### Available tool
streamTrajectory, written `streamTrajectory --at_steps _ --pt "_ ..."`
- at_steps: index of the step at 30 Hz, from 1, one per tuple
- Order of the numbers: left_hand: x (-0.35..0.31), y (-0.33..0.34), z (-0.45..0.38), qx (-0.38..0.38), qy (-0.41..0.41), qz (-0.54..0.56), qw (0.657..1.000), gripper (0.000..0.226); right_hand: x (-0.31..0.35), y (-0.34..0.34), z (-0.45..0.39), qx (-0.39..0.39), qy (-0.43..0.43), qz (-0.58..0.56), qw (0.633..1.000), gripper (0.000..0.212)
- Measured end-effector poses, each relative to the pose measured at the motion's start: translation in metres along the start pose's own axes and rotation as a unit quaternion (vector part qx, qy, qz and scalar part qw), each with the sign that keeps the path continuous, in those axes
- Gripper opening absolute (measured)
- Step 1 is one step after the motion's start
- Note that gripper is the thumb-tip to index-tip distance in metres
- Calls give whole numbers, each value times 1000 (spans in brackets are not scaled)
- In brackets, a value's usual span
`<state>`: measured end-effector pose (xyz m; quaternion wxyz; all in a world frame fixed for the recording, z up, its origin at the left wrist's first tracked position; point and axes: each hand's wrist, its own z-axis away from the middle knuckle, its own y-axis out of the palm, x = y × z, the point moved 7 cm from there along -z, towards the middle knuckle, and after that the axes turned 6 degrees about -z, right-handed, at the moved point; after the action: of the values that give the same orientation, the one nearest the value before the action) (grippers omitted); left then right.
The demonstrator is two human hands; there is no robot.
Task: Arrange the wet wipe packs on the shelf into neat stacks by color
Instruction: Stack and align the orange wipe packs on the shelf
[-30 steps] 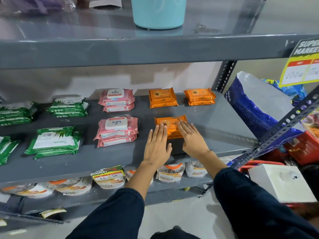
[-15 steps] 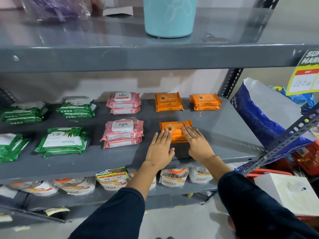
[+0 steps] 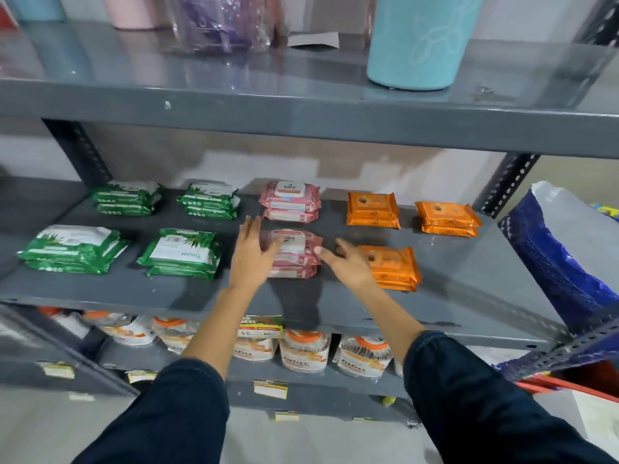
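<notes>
**Both hands flank the front pink stack**

While the front pink stack (image 3: 294, 252) sits near the middle of the grey shelf (image 3: 469, 289), the left hand (image 3: 251, 259) stands at its left end with fingers spread and upright, the thumb lying across the top pack's near corner. Across from it, the right hand (image 3: 348, 262) is at the stack's right end, fingers loosely apart and pointing left, the thumb tip at the edge of the packs; neither hand is closed around anything, and whether the palms press the stack cannot be told through the blur.

Just behind it lies the rear pink stack (image 3: 289, 200), two packs high. To the right, partly covered by the right hand, is the front orange stack (image 3: 393, 267), with two more behind it: the rear orange stack (image 3: 373, 209) and the far-right orange stack (image 3: 447, 218). To the left are four green stacks: the front green stack (image 3: 182, 252) with a white label facing up, the front-left green stack (image 3: 72, 247), and behind them the rear green stack (image 3: 209, 204) and the rear-left green stack (image 3: 125, 197).

Dark sleeves (image 3: 177, 413) cover both forearms. On the upper shelf (image 3: 301, 108) stands a turquoise tumbler (image 3: 415, 41). Below, white pouches with orange caps (image 3: 304, 353) line the lower shelf. A blue sack (image 3: 562, 262) leans at the right.
</notes>
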<state>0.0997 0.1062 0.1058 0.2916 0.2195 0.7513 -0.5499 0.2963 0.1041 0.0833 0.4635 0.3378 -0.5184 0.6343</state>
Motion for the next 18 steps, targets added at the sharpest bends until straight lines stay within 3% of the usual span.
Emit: streamTrajectory --at_steps 3,5,8,15,18 --pt "21 6 -18 125 -11 -27 992 76 -4 35 -1 28 12 -46 998 64" --pt "25 10 -28 187 -19 -13 982 82 -5 46 -1 21 18 -92 995 53" --pt "26 18 -38 267 9 -19 964 85 -11 54 -4 -4 18 -105 994 53" --pt "36 29 -43 299 68 -45 951 78 -17 64 -8 -46 56 -150 986 65" --pt "30 25 -54 336 25 1 942 81 -27 65 -6 -126 109 -207 964 92"
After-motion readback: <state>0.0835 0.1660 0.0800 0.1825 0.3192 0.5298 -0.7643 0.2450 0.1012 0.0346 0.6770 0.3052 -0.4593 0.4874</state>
